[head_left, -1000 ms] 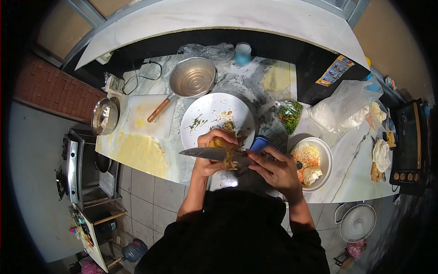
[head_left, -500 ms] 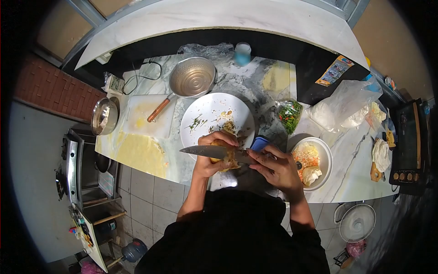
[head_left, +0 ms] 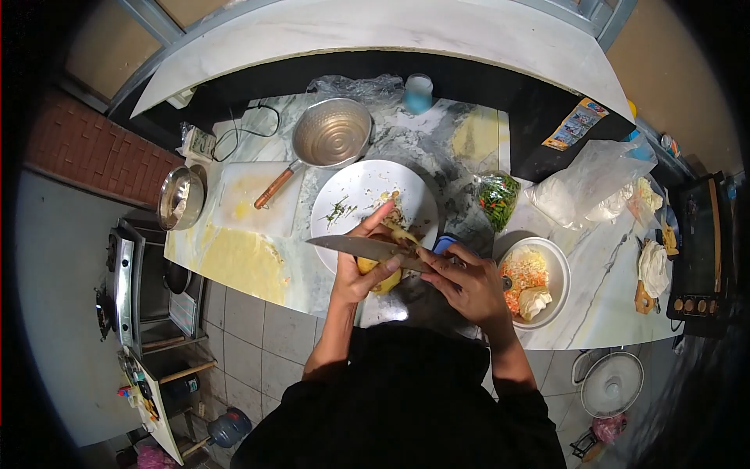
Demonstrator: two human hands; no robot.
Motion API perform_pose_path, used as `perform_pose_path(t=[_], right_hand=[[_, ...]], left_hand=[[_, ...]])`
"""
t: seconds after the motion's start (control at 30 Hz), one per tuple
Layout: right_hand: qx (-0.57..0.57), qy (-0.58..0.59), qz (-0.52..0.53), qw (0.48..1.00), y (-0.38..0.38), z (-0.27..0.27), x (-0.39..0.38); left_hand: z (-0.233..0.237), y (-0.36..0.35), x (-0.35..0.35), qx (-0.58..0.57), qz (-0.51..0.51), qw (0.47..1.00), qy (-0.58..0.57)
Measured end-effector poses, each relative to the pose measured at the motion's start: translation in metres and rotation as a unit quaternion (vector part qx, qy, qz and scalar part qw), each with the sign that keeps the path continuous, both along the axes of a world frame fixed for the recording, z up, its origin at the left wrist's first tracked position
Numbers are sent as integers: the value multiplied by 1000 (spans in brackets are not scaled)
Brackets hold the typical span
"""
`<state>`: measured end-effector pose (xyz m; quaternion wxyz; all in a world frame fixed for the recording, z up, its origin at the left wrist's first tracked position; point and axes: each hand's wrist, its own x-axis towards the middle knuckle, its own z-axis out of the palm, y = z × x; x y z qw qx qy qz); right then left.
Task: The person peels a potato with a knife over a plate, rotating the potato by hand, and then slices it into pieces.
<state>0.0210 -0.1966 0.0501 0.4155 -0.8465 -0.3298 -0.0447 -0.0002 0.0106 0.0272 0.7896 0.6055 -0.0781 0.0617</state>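
My left hand (head_left: pixel 353 281) is closed round a yellow, partly peeled potato (head_left: pixel 384 281), with its index finger raised. The knife (head_left: pixel 355 246) is in my right hand (head_left: pixel 473 291), its blade lying across the top of the potato and pointing left. A curled strip of peel (head_left: pixel 400 232) stands up by the blade, close to my right fingertips. Under and beyond both hands is the white plate (head_left: pixel 332 184), holding peel scraps and green stems. The knife's handle is mostly hidden in my right fingers.
To the right stands a white bowl (head_left: pixel 564 283) with chopped orange and pale food. A bag of chillies (head_left: pixel 497 199) lies behind it. A hammered pan (head_left: pixel 332 133), cutting board (head_left: pixel 242 215) and steel bowl (head_left: pixel 166 199) are at left. A blue object (head_left: pixel 444 244) sits beside the plate.
The knife has shifted slightly up over the potato, and a strip of peel now lifts beside the blade. My left index finger has straightened upward and the potato has turned.
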Motion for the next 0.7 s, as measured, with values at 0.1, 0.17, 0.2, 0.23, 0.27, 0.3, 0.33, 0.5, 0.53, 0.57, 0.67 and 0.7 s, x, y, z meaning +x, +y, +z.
perform_pose_path(t=[0.1,0.17,0.2,0.23,0.27,0.3,0.33,0.5,0.53,0.57,0.67,0.7], right_hand=[[26,25,4,999,0,-5,3],[41,5,3,999,1,-13,5],[55,-14,-1,998,1,-15,5],[54,-13,-1,998,1,-14,4],[48,11,-4,999,2,-13,4],[42,35,-5,998,3,-12,4],[42,35,-4,998,3,-14,5],[141,140,-41,979,8,-12,3],[141,141,-40,979,8,-10,4],[131,144,-50,980,8,-8,5],[118,152,-65,979,4,-6,6],[115,159,-70,978,3,-6,6]], left_hand=[[-5,0,3,23,-13,1000,-8],[-4,1,5,32,-8,999,-11],[-5,0,5,41,-5,999,-13],[-6,0,6,40,-6,999,-13],[-8,1,8,42,2,999,-27],[-11,2,9,45,10,998,-42],[-17,3,10,46,11,998,-42],[-36,10,11,-163,64,983,56],[-35,13,11,-226,79,965,107],[-34,16,11,-286,92,941,156],[-33,24,6,-359,-28,926,113],[-32,27,5,-396,-53,910,109]])
